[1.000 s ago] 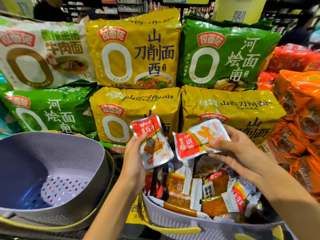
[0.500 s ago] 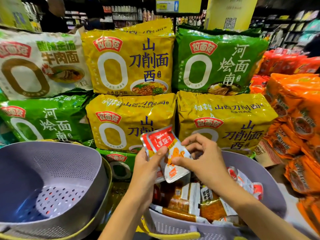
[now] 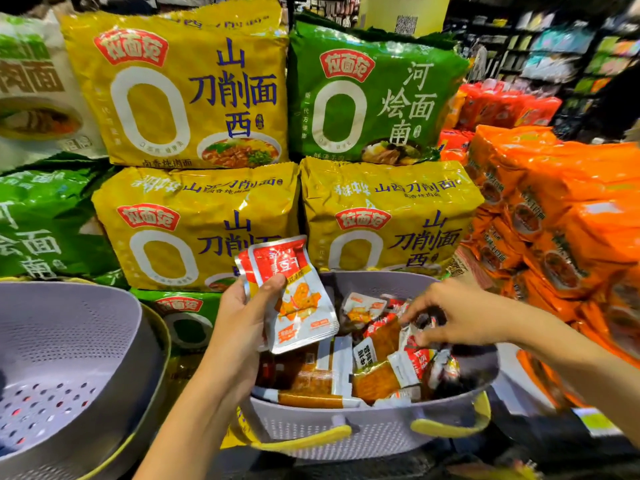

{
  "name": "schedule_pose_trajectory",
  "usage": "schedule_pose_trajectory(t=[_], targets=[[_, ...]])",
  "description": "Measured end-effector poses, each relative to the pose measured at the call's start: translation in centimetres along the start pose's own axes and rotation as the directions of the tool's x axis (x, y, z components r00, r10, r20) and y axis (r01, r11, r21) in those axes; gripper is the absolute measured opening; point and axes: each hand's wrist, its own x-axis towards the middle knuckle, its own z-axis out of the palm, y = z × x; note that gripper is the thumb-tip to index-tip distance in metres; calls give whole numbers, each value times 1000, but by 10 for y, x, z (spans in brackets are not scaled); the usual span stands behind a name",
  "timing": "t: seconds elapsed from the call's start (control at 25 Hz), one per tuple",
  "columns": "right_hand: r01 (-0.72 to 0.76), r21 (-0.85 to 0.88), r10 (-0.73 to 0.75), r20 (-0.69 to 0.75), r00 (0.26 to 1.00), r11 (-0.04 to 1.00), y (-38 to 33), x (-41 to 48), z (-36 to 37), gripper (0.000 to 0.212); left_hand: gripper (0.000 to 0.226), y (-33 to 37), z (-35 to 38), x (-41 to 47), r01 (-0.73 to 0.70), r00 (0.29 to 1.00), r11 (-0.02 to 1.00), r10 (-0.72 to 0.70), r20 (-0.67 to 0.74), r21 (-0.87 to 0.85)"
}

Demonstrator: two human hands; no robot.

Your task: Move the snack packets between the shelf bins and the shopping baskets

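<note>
**Currently: two packets stacked in your left, right hand down in the full basket**

Your left hand [image 3: 239, 313] grips two red-and-white snack packets [image 3: 298, 306], one fanned behind the other and pinned under your thumb. They stand upright above the near left edge of the right basket [image 3: 374, 434]. Held that way, they likely leave your other hand free to gather more.

Your right hand [image 3: 460, 313] reaches palm-down into the same basket toward its far right side, fingers curled at the loose packet pile [image 3: 374, 358]. You seem to be picking at one, but I cannot tell whether thumb and fingers have closed on it.

That basket is heaped with packets. The left basket [image 3: 69, 341], just beside it, shows only bare perforated floor, so it looks the probable place for your stack.

Behind both baskets, yellow noodle bags [image 3: 194, 233] and green noodle bags [image 3: 374, 95] are stacked as a wall. Orange packs [image 3: 554, 216] are piled along the right.
</note>
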Motion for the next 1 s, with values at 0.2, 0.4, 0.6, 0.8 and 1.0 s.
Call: schedule_pose_trajectory(t=[0.2, 0.4, 0.6, 0.8, 1.0], targets=[[-25, 23, 23, 89, 996, 999, 4, -6, -7, 37, 33, 0, 1, 0, 13, 1000, 1000, -13, 11, -2], [-31, 120, 40, -73, 997, 992, -1, -6, -10, 32, 36, 0, 1, -1, 21, 999, 1000, -21, 26, -6], [41, 590, 209, -349, 913, 806, -7, -16, -46, 14, 37, 1, 1, -3, 7, 999, 1000, -7, 38, -5], [317, 843, 415, -500, 760, 435, -59, -3, -39, 27, 30, 2, 3, -3, -22, 999, 999, 22, 25, -33], [412, 474, 217, -819, 532, 778, -125, 27, 5, 17, 24, 3, 4, 0, -27, 1000, 987, 28, 3, -158]])
